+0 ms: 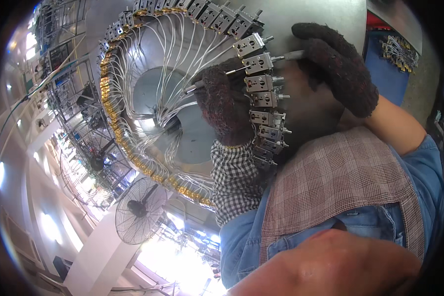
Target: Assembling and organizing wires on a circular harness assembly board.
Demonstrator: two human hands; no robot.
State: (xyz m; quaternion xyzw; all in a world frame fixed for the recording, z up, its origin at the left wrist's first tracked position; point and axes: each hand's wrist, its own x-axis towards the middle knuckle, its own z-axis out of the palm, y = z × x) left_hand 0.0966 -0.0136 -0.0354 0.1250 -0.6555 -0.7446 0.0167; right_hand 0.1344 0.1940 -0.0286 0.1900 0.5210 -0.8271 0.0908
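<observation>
My left hand [224,106], in a dark knitted glove with a checkered sleeve, is closed round a thin rod-shaped tool [192,88]. Its slim metal end reaches toward one small metal block [257,64] on the rim of a round metal table [197,143]. Across that block, my right hand [338,64], also gloved, has its fingers bent round a grey cylindrical piece [294,55] in line with the block's shaft. Whether this piece is a tool or part of the block cannot be made out. Neighbouring metal blocks [265,98] stand along the rim with shafts pointing outward.
Gold-coloured parts [112,113] ring the table, with thin white wires [170,44] running to its centre. A bundle of similar wired parts [399,53] lies on a blue surface [387,86] at the right. A standing fan [137,208] is beyond the table.
</observation>
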